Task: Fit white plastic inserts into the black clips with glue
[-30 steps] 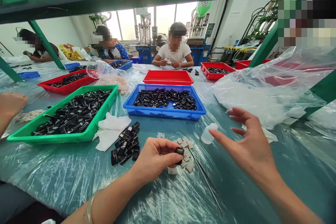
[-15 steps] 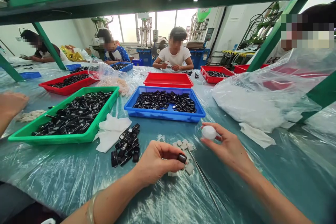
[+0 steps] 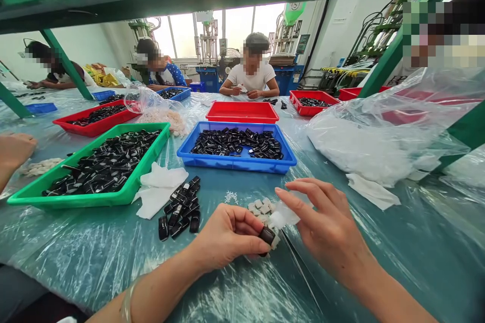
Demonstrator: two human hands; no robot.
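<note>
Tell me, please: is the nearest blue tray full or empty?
Partly filled: black pieces lie in the blue tray, and some of its blue bottom shows between them.

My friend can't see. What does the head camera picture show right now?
A person's left hand pinches a small black piece while the right hand holds a translucent white object close by. Farther off, a green tray and a blue tray hold many black pieces.
</note>
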